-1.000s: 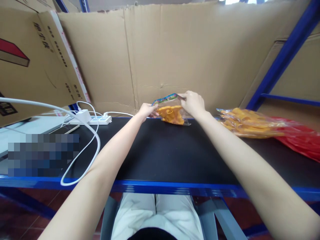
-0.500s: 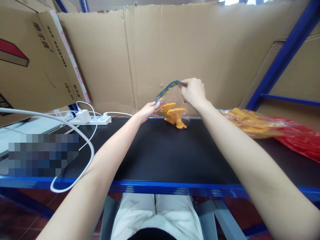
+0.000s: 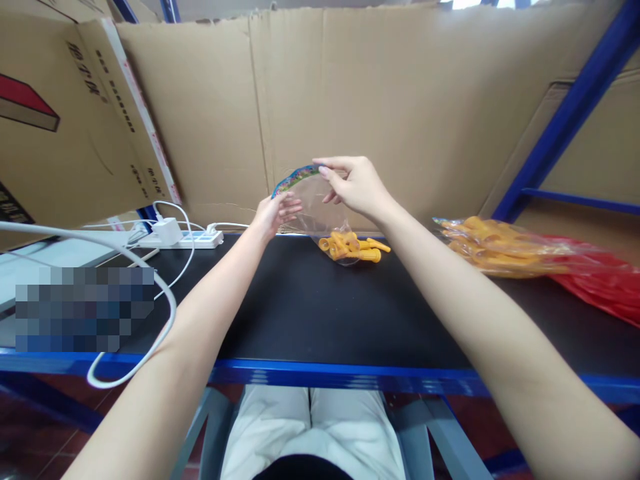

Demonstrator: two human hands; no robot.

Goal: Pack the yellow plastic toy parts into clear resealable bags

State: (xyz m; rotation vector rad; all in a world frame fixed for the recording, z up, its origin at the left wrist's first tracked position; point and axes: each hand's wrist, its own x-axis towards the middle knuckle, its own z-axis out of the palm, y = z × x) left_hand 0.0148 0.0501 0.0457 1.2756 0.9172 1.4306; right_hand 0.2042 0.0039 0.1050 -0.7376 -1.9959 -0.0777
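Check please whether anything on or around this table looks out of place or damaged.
The white cable loops past the table's blue front edge, beside the left forearm in this view, so it looks untidy and might snag. The top edge of the cardboard panel looks ragged.

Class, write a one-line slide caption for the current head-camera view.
Left hand and right hand hold a clear bag by its patterned rim, yellow pieces at its lower end.
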